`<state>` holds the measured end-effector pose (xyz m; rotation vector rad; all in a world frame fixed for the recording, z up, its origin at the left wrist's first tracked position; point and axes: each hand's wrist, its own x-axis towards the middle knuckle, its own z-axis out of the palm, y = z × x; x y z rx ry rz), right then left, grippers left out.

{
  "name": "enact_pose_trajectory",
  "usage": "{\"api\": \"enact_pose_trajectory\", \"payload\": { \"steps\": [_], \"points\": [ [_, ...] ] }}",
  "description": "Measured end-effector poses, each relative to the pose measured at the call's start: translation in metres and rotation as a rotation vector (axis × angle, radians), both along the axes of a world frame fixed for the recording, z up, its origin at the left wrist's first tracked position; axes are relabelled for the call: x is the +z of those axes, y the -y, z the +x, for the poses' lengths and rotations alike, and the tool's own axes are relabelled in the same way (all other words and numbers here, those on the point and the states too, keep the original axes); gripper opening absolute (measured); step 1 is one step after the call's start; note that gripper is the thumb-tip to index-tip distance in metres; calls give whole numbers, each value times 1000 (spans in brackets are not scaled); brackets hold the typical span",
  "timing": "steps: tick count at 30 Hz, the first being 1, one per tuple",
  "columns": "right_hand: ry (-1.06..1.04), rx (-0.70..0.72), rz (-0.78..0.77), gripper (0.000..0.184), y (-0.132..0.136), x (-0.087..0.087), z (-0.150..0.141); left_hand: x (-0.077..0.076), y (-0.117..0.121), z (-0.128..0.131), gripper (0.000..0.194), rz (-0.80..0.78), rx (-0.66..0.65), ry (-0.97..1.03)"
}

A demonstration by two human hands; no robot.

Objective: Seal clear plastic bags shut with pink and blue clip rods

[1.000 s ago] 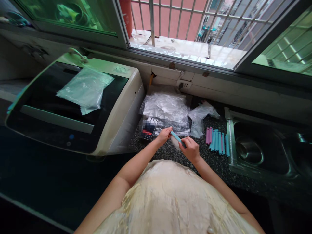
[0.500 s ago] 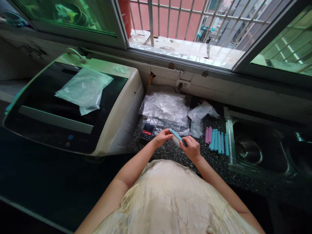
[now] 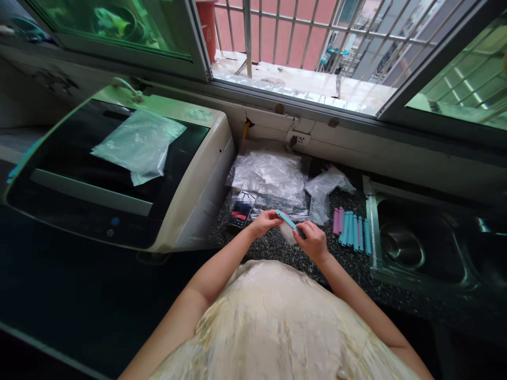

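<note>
A light blue bag sealing clip [image 3: 287,219] is held at both ends over the dark speckled counter [image 3: 222,235]. My left hand [image 3: 264,222] pinches its far left end, and my right hand [image 3: 312,240] grips the near right end. Below the clip hangs a small piece of clear plastic [image 3: 287,234]; whether the clip is fastened on it I cannot tell. To the right lie several blue clips [image 3: 348,228] and pink clips [image 3: 338,220] in a row. Behind my hands rests a pile of clear plastic bags [image 3: 271,174].
A white and black washing machine [image 3: 206,179] with plastic bags [image 3: 140,142] on its lid stands at left. A crumpled bag [image 3: 322,190] lies near the wall socket [image 3: 299,139]. At right is a steel sink [image 3: 374,237] holding a metal bowl [image 3: 402,245].
The view has shifted very slightly. Both hands keep their hold on the blue clip, and a little more of the clear plastic shows below it.
</note>
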<state>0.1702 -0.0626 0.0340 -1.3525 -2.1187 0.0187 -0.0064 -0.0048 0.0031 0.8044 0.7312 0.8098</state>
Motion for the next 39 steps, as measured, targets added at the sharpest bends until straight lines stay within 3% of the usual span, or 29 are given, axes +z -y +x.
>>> {"api": "enact_pose_trajectory", "payload": {
  "steps": [8, 17, 29, 39],
  "points": [
    [-4, 1, 18, 10, 0, 1, 0, 3, 3, -2, 30, 112, 46, 22],
    [-21, -7, 90, 8, -5, 2, -2, -10, 1, -3, 34, -8, 107, -17],
    [-61, 19, 101, 12, -7, 5, 3, -8, 1, 0, 36, -71, 171, 36],
    [-173, -60, 33, 11, -7, 9, 10, -7, 0, -2, 36, -88, 192, 16]
  ]
}}
